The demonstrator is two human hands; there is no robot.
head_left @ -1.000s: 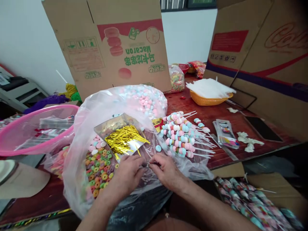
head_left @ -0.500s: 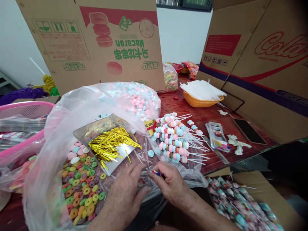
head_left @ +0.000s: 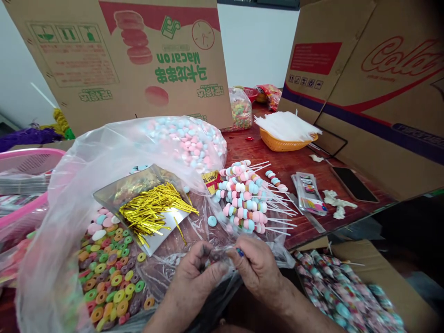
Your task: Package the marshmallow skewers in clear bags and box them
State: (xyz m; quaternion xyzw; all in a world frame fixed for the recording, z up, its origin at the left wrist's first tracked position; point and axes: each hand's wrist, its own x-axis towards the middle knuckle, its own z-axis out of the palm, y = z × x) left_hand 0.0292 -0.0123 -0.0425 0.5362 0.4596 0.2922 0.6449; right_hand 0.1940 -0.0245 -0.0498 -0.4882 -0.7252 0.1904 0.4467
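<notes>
Between my two hands is a thin clear plastic bag, stretched at its upper edge. My left hand curls round its left side, thumb towards the middle. The right side is pinched between thumb and fingers of my right hand, where a small blue printed bit shows by the thumb. Just beyond lie marshmallow skewers in a pile, pink, white and blue with white sticks. Gold twist ties spill from a silvery pouch to the left. Ring-shaped gummies fill a large plastic bag near my left forearm.
Loose marshmallows fill a bag at the back. An orange basket holds white sticks. Flat printed bags and a phone lie at right. Below the table edge, a carton holds wrapped skewers. Two big cardboard boxes stand behind.
My left fingers have curled from a looser spread and now grip the bag. My right hand has turned slightly, and the clear film shows stretched between both hands. The view has shifted a little right.
</notes>
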